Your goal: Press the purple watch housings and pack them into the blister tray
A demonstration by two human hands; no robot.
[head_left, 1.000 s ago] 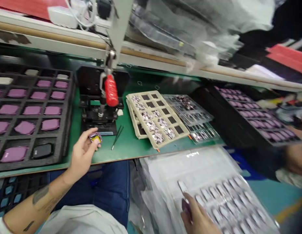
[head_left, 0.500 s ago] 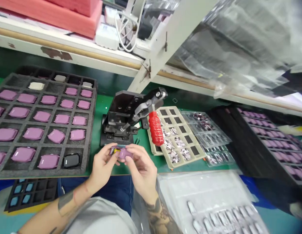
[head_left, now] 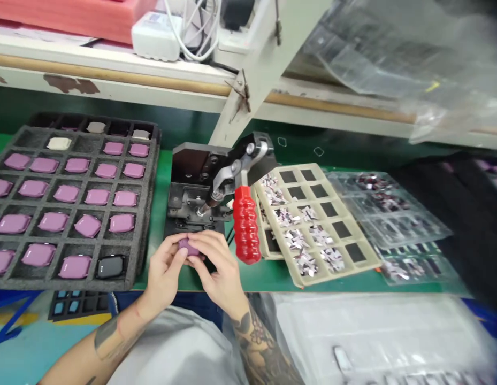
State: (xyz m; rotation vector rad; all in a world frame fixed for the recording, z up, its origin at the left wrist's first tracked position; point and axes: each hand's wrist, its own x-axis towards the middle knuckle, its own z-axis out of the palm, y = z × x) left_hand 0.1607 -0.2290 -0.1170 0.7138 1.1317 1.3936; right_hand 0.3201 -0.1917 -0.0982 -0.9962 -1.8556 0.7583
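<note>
With the hands at the dial's centre and twelve pointing away from the person, the green-topped workbench (head_left: pixel 268 278) spreads beneath everything. The dark grey foam tray (head_left: pixel 140 230) of purple rounded pieces lies at about ten o'clock, the beige plastic compartment tray (head_left: pixel 328 272) at three. The black metal toggle press (head_left: pixel 188 195) stands just beyond the fingers at one o'clock, its red ribbed handle (head_left: pixel 247 227) hanging at half past two. The left hand (head_left: pixel 162 270) comes in from eight o'clock, the right hand (head_left: pixel 222 272) from four. Both are closed in a pinch on the small purple rounded casing (head_left: pixel 190 245), held up in front of the press, left thumb over its near side, right fingertips at its right edge. It looks light and stiff, probably a little slippery; opposite edges seem the safest hold, sparing the broad face from scuffs.
</note>
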